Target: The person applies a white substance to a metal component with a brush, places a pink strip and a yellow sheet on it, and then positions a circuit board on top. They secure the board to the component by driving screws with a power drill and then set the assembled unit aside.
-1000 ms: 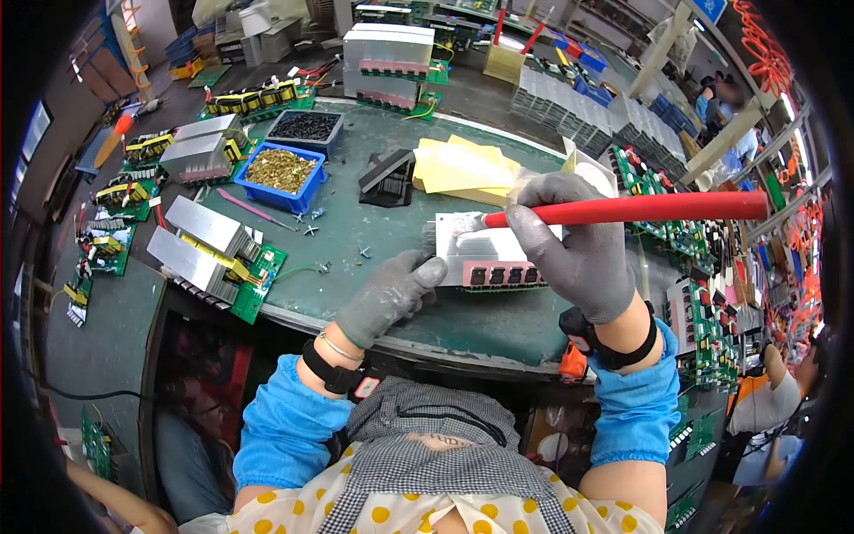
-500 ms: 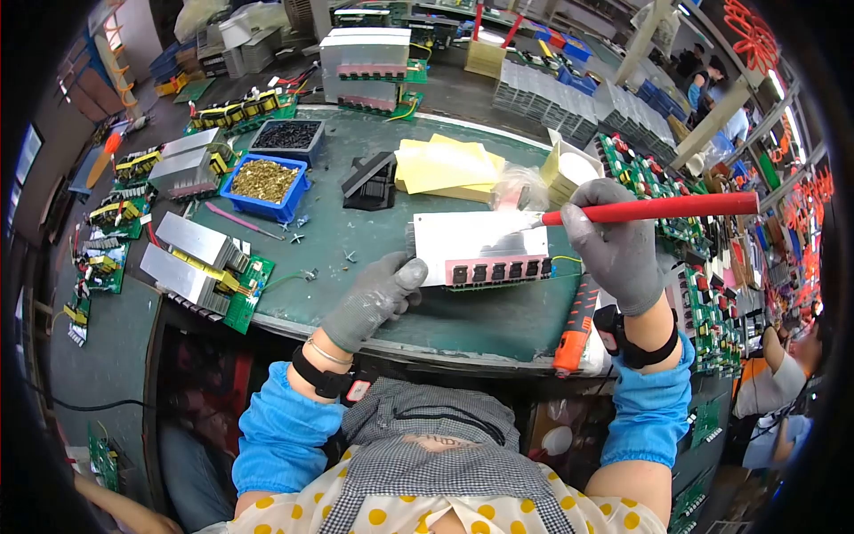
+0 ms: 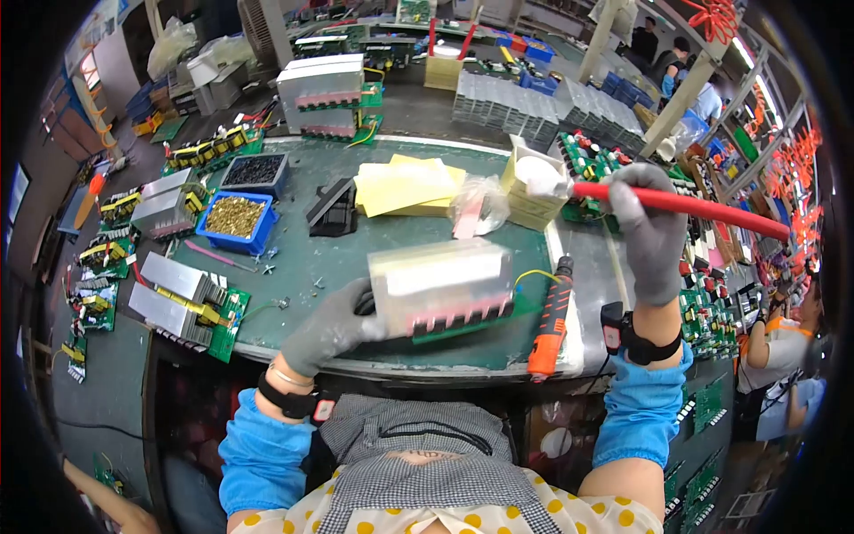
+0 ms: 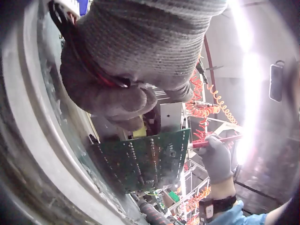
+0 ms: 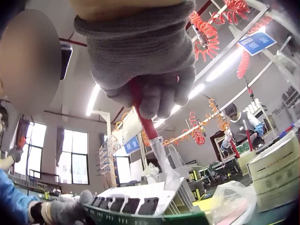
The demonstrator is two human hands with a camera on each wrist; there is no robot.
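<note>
In a grey glove, the left hand point(image 3: 331, 327) grips the left end of a heatsink block point(image 3: 445, 283) that has a green circuit board along its lower side and a row of black components. The board's underside point(image 4: 145, 161) faces the left wrist view. Up at the right, the right hand point(image 3: 652, 233) holds a red-handled brush point(image 3: 703, 208) with its fingers curled round the handle. Its white-coated bristles point(image 3: 553, 185) are over the top of a yellow box with a white round container point(image 3: 537, 171). The right wrist view shows the same brush point(image 5: 146, 123) above the block.
Behind the block lie yellow sheets point(image 3: 405, 185), a plastic bag point(image 3: 480, 205) and a black part point(image 3: 333, 207). A blue bin of brass-coloured screws point(image 3: 236, 222) stands left, and an orange-black screwdriver point(image 3: 551, 325) lies right. Stacked heatsinks point(image 3: 507, 105) stand farther back.
The brush has left the block's white top face and moved to the white container at the right. The left hand has tilted the block and brought it lower and left in view.
</note>
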